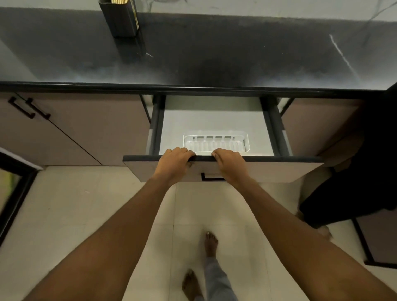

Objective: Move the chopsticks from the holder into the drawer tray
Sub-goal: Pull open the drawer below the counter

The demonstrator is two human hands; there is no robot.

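While the drawer (214, 120) stands open under the dark desk (236, 53), both hands hold the top edge of its front panel. The left grip (175, 160) is curled over that edge, fingers hooked inside and knuckles up. The right grip (228, 164) clasps the same edge just beside it at 3 o'clock, fingers folded over the rim. Neither holds anything but the drawer. The black pull handle (212, 178) sits on the panel below, between the two wrists.

Inside the drawer, a white slotted tray (247, 141) lies on the pale floor of the drawer, near the front, just at 12 o'clock from the hands.

The chopsticks (121, 1) are in the dark ribbed holder (119, 20), which stands upright at the far side of the desk, toward 11 o'clock, well apart from the tray. Only their pale tips show at the frame's top edge.

At 3 o'clock a person in dark clothes (365, 171) stands by the cabinets.
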